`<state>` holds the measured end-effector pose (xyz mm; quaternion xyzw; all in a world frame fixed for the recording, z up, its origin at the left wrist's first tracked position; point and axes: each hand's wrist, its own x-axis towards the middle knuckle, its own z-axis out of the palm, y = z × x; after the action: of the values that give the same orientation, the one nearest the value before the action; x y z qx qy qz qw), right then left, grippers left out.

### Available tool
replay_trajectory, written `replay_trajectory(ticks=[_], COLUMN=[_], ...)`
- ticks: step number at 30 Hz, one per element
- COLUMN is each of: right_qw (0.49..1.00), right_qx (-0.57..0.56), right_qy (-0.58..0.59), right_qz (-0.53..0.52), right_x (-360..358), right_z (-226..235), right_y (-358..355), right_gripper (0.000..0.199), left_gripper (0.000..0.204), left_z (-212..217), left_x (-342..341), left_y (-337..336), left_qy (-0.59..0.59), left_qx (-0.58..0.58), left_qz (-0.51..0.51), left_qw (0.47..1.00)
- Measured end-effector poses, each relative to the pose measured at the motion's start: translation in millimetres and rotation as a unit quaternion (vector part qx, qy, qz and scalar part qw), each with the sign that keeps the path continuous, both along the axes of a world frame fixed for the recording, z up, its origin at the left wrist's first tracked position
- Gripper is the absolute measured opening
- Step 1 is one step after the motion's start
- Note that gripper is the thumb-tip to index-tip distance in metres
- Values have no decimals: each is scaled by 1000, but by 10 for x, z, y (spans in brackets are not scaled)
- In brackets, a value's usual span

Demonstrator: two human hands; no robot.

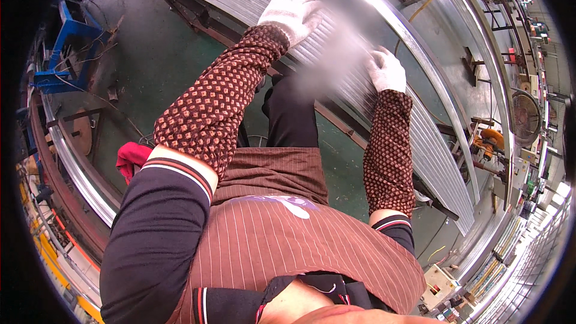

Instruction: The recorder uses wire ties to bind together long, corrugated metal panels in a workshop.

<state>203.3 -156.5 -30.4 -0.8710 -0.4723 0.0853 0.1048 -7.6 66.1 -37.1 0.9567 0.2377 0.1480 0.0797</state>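
Long silvery metal strips (447, 165) lie side by side in a band that runs from the upper left to the lower right in front of me. My left hand (291, 15), in a white knit glove, rests over the strips with its fingers stretched across them. Farther right along the band, my gloved right hand (386, 71) has its fingers curled on a strip at the far side. A whitish blur hides part of the strips between the hands, so the right fingertips are hard to make out. Patterned brown sleeve covers reach both wrists.
Beyond the band run more long metal bars (414, 21). Dark steel supports (342, 123) stand beneath the strips, close to my legs. A blue metal frame (63, 54) with loose cables is at the left. On the right are a round fan (526, 117) and an orange machine part (492, 140).
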Motion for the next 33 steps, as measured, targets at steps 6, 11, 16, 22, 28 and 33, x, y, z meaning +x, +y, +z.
replay_trajectory(ticks=[6,11,16,22,28,33], right_qw=[1000,1000,1000,999,1000,1000], right_qx=[13,6,13,11,2,-2], right_qy=[1,-2,12,6,6,3], right_qz=[10,-8,-9,35,30,28], right_x=[16,8,-15,2,3,-15], right_z=[-16,3,36,42,31,68], right_y=[0,18,3,9,10,18], right_gripper=[39,38,40,56,57,57], left_gripper=[48,49,49,49,47,46], left_z=[-18,-31,-26,-25,-39,-55], left_x=[10,23,29,18,27,36], left_y=[16,19,13,16,28,27], left_qy=[-1,2,11,3,-3,-10], left_qx=[8,4,6,5,16,22], left_qz=[0,3,2,-1,-4,-3], left_qw=[1000,1000,1000,1000,1000,1000])
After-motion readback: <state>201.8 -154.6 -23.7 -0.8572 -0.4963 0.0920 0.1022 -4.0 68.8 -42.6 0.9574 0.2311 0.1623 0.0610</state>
